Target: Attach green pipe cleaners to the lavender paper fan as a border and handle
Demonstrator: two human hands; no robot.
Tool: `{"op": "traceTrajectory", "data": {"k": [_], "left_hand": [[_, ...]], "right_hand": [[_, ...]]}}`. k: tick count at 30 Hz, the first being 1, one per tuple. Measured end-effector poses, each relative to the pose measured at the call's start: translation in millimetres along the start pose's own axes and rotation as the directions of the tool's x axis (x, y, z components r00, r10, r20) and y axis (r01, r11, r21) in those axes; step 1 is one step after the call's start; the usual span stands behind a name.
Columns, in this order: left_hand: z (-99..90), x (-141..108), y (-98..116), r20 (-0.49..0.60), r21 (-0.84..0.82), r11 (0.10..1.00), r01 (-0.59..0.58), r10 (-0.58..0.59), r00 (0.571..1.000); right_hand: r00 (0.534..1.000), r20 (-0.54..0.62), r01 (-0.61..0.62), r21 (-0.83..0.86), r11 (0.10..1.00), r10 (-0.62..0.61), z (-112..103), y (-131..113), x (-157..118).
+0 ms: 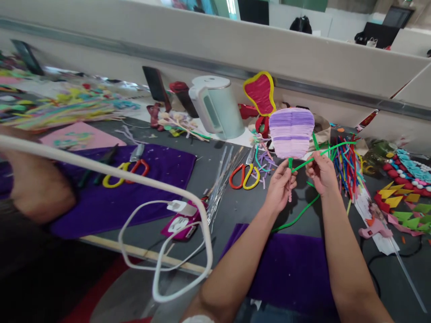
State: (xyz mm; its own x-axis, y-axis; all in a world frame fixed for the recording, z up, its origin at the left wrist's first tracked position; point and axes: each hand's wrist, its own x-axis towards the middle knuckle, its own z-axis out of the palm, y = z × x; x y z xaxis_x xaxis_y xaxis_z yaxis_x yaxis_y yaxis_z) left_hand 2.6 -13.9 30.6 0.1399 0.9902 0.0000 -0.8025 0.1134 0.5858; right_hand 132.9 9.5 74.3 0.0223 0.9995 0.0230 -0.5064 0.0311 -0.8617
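My left hand (280,185) is closed on the short stem of a petal-shaped piece (291,132), striped in purple and pale pink, which looks made of pipe cleaners. The piece stands up above my fingers. My right hand (320,172) pinches a green pipe cleaner (340,146) that crosses the stem and sticks out to the right. Green also shows around the stem at my left fingertips; how far it wraps is hidden. Another green strand (299,215) curves over the table below my hands. A purple cloth (292,269) lies under my forearms.
Scissors (244,172) and thin metal wires (222,188) lie left of my hands. Behind stand a kettle (217,107) and a red, yellow-edged piece (261,94). Coloured pipe cleaners (350,170) and a pink glue gun (375,229) are right. A white cable (141,179) crosses before another person's arm (40,184).
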Motion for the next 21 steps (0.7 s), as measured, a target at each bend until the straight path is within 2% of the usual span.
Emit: {"op": "traceTrajectory", "data": {"k": [7, 12, 17, 21], "left_hand": [[1.0, 3, 0, -0.025, -0.004, 0.997, -0.081, 0.081, 0.996], [-4.9, 6, 6, -0.031, 0.010, 0.995, -0.095, 0.095, 0.995], [-15.1, 12, 9, -0.055, 0.000, 0.995, -0.102, 0.102, 0.993], [-17.3, 13, 9, -0.042, 0.003, 0.996, -0.088, 0.088, 0.995]], "right_hand": [[1.000, -0.005, 0.014, -0.024, 1.000, -0.014, 9, 2, -3], [0.985, 0.156, 0.119, -0.273, 0.954, -0.078, 32, 18, -13], [0.974, 0.093, 0.222, -0.553, 0.803, -0.206, 40, 39, -13], [0.962, 0.111, 0.255, -0.700, 0.667, -0.251, 37, 36, -15]]}}
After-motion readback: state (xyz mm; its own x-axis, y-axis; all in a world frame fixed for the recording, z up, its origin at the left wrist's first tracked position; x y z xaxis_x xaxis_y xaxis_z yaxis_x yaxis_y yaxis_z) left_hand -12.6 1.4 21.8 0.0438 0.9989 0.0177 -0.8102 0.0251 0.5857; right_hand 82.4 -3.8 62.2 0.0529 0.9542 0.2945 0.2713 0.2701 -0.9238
